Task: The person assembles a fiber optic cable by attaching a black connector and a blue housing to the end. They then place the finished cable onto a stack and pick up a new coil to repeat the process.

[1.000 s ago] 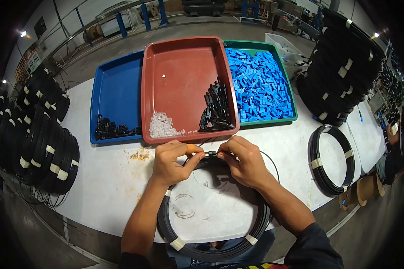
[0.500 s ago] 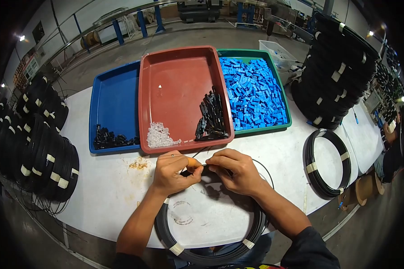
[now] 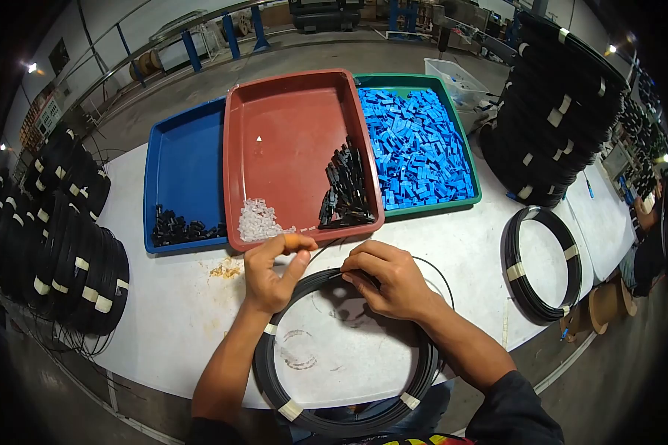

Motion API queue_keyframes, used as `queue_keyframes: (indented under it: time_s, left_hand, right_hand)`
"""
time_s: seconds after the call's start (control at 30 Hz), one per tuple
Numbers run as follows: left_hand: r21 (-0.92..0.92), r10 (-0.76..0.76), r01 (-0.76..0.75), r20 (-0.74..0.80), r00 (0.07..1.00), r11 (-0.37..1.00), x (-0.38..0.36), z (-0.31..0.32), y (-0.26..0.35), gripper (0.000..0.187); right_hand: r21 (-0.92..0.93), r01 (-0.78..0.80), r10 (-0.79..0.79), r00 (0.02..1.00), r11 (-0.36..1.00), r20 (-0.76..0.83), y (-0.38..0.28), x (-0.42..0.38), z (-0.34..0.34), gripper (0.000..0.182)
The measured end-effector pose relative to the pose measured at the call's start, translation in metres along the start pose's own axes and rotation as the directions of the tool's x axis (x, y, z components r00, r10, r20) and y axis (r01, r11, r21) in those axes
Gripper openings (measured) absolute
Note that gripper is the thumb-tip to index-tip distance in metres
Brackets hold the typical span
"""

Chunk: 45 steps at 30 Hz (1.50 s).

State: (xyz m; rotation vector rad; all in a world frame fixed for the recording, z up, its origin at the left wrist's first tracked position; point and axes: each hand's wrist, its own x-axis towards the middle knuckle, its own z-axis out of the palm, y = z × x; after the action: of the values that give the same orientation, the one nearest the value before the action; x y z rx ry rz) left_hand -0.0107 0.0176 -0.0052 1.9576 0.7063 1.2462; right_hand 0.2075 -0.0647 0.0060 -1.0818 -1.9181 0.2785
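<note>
A coil of black cable (image 3: 266,371), bound with pale tape, lies at the table's front edge and partly overhangs it. My right hand (image 3: 384,278) pinches black cable at the coil's far side; its fingertips hide the exact spot. Above the coil's far left, my left hand (image 3: 273,273) is off the cable, thumb and forefinger apart, with an orange wrap (image 3: 292,242) on one finger. Just beyond that hand, small clear pieces (image 3: 258,220) and black slim parts (image 3: 346,185) lie in the red tray (image 3: 297,111). A loose cable end points toward this tray.
A blue tray (image 3: 189,148) with small black parts (image 3: 182,227) stands left; a green tray (image 3: 473,185) of blue connectors (image 3: 419,152) stands right. Another cable coil (image 3: 512,256) lies at right. Stacked coils (image 3: 78,259) flank the left side, and a tall coil stack (image 3: 557,111) the right.
My left hand has let go of the cable beside my right fingertips and moved left and slightly up, its fingers spreading. My right hand has stayed almost in place.
</note>
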Motion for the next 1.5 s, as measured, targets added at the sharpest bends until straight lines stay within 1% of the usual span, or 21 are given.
queue_keyframes:
  time_s: [0.1,0.17,0.23,0.3,0.37,0.4,0.5,0.57,0.63,0.73,0.87,0.93,0.97,1.0,1.03,1.1,1.17,1.2,1.23,1.3,1.5]
  left_hand:
    - [0.072,-0.054,0.06,-0.08,0.995,0.996,0.009,0.009,0.005,0.018]
    - [0.111,-0.075,0.08,-0.052,0.996,0.991,0.021,0.008,-0.001,0.02]
    - [0.385,-0.034,-0.027,0.152,0.988,0.923,0.044,0.005,-0.009,0.02]
    - [0.333,-0.045,-0.01,0.158,0.986,0.943,0.064,0.011,-0.021,0.02]
    - [0.481,-0.224,0.117,0.173,0.959,0.869,0.081,0.018,-0.027,0.019]
    - [0.567,-0.16,0.05,0.145,0.976,0.822,0.085,0.024,-0.033,0.021]
    - [0.617,-0.105,-0.008,0.148,0.983,0.787,0.094,0.038,-0.043,0.023]
    - [0.585,-0.069,-0.024,0.136,0.988,0.81,0.096,0.044,-0.051,0.024]
    - [0.512,-0.188,0.099,0.125,0.974,0.854,0.097,0.047,-0.053,0.022]
    - [0.43,-0.234,0.157,0.134,0.963,0.889,0.098,0.043,-0.052,0.022]
    - [0.426,-0.145,0.11,0.05,0.988,0.898,0.096,0.034,-0.055,0.024]
    - [0.156,-0.29,0.275,0.085,0.953,0.949,0.095,0.025,-0.053,0.027]
    - [0.159,-0.288,0.273,0.078,0.954,0.949,0.093,0.02,-0.053,0.027]
    - [-0.089,-0.331,0.341,0.106,0.938,0.936,0.091,0.016,-0.053,0.027]
    - [-0.331,-0.365,0.392,0.145,0.92,0.858,0.087,0.011,-0.052,0.027]
    - [-0.343,-0.331,0.36,0.143,0.933,0.868,0.078,0.002,-0.044,0.025]
    - [-0.558,-0.269,0.3,0.139,0.953,0.774,0.067,-0.004,-0.031,0.035]
    - [-0.623,-0.292,0.327,0.162,0.943,0.711,0.06,-0.007,-0.017,0.04]
    - [-0.621,-0.292,0.325,0.159,0.943,0.713,0.054,-0.007,-0.017,0.04]
    - [-0.786,-0.171,0.261,0.198,0.965,0.561,0.041,-0.007,-0.02,0.044]
    - [-0.81,-0.183,0.334,0.279,0.943,0.483,0.027,-0.002,-0.023,0.042]
  right_hand:
    - [0.024,0.003,-0.002,1.0,1.0,-0.019,0.001,0.0,0.001,0.015]
    - [0.015,0.013,-0.013,1.0,1.0,-0.02,0.001,0.0,0.0,0.014]
    - [0.009,0.019,-0.019,1.0,1.0,-0.016,0.002,-0.001,0.001,0.014]
    - [0.032,0.015,-0.014,1.0,0.999,-0.018,0.003,-0.001,0.001,0.013]
    - [0.029,0.015,-0.014,1.0,0.999,-0.009,0.003,-0.001,0.001,0.012]
    - [0.026,0.016,-0.015,1.0,1.0,-0.001,0.003,0.0,0.001,0.011]
    - [0.036,0.006,-0.006,1.0,0.999,0.011,0.004,-0.001,0.001,0.01]
    - [0.03,0.002,-0.002,1.0,1.0,0.01,0.005,-0.002,0.001,0.01]
    - [0.032,0.007,-0.008,1.0,0.999,0.024,0.004,-0.001,0.0,0.01]
    - [0.042,-0.003,0.002,1.0,0.999,0.022,0.003,-0.001,0.0,0.01]
    - [0.033,0.008,-0.008,1.0,0.999,0.019,0.004,-0.002,0.0,0.011]
    - [0.016,-0.025,0.024,0.999,1.0,0.045,0.004,-0.002,-0.001,0.012]
    - [0.019,-0.017,0.016,0.999,1.0,0.046,0.004,-0.002,-0.001,0.012]
    - [0.021,-0.036,0.036,0.999,0.999,0.034,0.004,-0.002,-0.001,0.011]
    - [0.023,-0.057,0.056,0.998,0.998,0.023,0.003,-0.002,-0.001,0.011]
    - [0.038,-0.07,0.07,0.997,0.997,-0.016,0.002,-0.002,0.0,0.01]
    - [0.055,-0.087,0.09,0.994,0.995,-0.055,0.001,-0.002,0.002,0.01]
    - [0.053,-0.088,0.091,0.994,0.995,-0.062,0.002,-0.002,0.002,0.01]
    - [0.052,-0.09,0.093,0.993,0.995,-0.071,0.001,-0.002,0.002,0.01]
    - [0.067,-0.101,0.105,0.993,0.993,-0.05,-0.001,-0.002,0.0,0.01]
    - [0.081,-0.126,0.126,0.992,0.989,-0.001,-0.001,-0.002,0.0,0.011]
